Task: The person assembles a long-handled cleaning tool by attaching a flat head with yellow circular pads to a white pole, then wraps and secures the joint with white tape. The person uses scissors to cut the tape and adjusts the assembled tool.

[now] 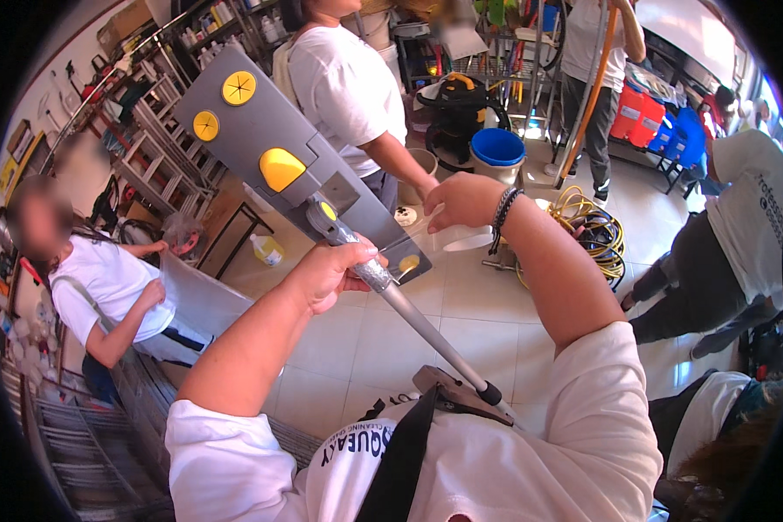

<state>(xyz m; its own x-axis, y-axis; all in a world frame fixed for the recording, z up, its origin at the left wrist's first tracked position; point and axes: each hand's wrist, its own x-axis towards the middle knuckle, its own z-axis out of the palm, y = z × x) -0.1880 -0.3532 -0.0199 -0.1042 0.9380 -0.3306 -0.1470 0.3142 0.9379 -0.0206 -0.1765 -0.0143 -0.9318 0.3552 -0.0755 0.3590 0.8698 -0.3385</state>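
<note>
My left hand (324,277) is closed around the neck of a flat mop, where clear, crinkled plastic (372,271) wraps the pole. The mop's grey frame (222,143), with yellow round inserts and a yellow pedal, is raised and tilted to the upper left. From my grip the metal pole (435,335) slopes down toward my torso at lower right. My right hand (471,202), wearing a dark beaded bracelet, is bent beside the frame's lower end with its fingers drawn together. Just below it shows a whitish, translucent piece (464,241); whether the fingers hold it is unclear.
A person in white (344,83) stands close beyond the mop; another (109,287) is at left. Ahead are a blue bucket (498,146), a black vacuum cleaner (461,109) and coiled yellow cable (587,230). Ladders (161,130) and a yellow-liquid jug (268,250) are at left.
</note>
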